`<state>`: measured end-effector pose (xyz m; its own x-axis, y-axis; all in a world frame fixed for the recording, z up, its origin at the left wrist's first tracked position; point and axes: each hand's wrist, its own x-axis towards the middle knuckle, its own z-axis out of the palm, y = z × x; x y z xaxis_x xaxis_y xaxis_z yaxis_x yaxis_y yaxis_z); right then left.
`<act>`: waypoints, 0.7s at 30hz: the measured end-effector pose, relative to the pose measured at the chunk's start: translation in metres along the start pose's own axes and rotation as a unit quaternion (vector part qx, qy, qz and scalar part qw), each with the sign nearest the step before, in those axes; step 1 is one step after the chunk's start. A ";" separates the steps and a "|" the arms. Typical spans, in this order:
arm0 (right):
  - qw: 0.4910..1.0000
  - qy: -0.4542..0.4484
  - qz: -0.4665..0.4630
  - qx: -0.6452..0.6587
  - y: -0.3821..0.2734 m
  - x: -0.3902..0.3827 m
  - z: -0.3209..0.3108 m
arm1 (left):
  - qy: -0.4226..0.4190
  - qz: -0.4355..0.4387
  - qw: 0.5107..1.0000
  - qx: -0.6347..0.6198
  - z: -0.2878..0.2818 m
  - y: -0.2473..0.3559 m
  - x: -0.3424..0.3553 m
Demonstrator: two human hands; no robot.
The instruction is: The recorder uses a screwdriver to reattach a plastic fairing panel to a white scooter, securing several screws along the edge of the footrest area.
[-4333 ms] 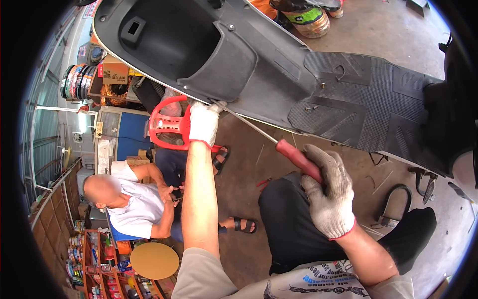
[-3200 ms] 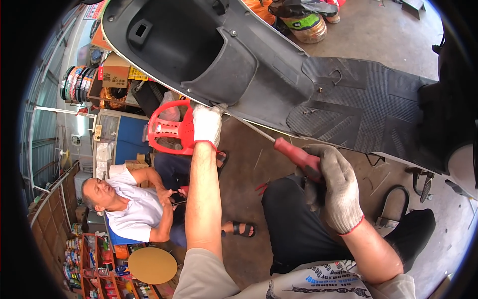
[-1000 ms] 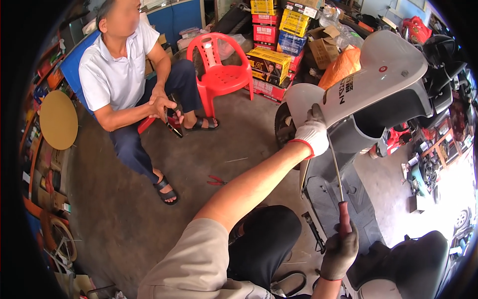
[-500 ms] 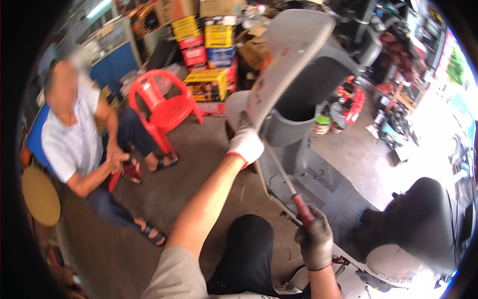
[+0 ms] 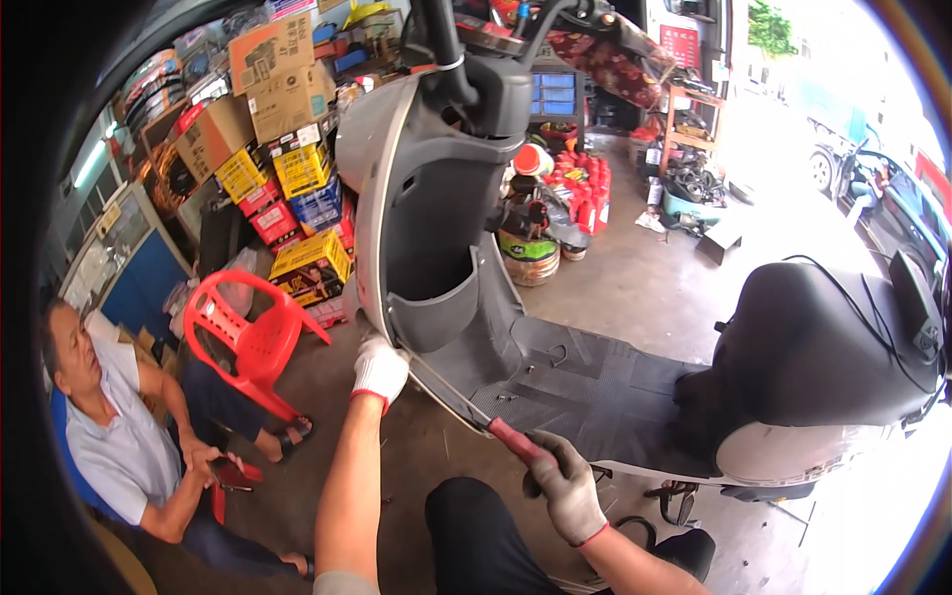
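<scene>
One grey and black scooter (image 5: 496,347) stands in front of the person, and two gloved hands are at its near side, well apart from each other. The right hand (image 5: 568,491) is clamped on the red handle of one screwdriver (image 5: 518,439), just beside the near edge of the scooter's footboard (image 5: 620,402). The one long shaft (image 5: 453,392) runs along this edge toward the scooter's front. There the left hand (image 5: 380,367) touches the lower border of the scooter's front shield (image 5: 402,233); whether its fingers are closed around it, I cannot tell (the screwdriver's tip is also difficult to see). On the scooter's footboard lie at least two small metal pieces (image 5: 504,398).

Near the scooter's front, on its near side, is one red chair (image 5: 248,337). Farther from the scooter sits one co-worker (image 5: 109,416), with one dark flat object (image 5: 232,474) in the hands. Ahead of the scooter are piled at least three brown cartons (image 5: 288,102) and at least three yellow boxes (image 5: 309,266). On the scooter's far side stands one round container (image 5: 529,260) with a green band.
</scene>
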<state>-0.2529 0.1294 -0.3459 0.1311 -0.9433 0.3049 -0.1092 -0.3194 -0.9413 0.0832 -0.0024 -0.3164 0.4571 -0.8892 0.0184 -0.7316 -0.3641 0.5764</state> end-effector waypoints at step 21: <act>0.992 -0.020 0.054 0.111 -0.021 0.009 -0.004 | 0.020 0.041 0.998 0.035 0.008 -0.008 0.000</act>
<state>-0.2537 0.1269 -0.3225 0.1702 -0.9652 0.1987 0.0944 -0.1847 -0.9782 0.0853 -0.0015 -0.3274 0.4133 -0.9054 0.0974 -0.8002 -0.3100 0.5134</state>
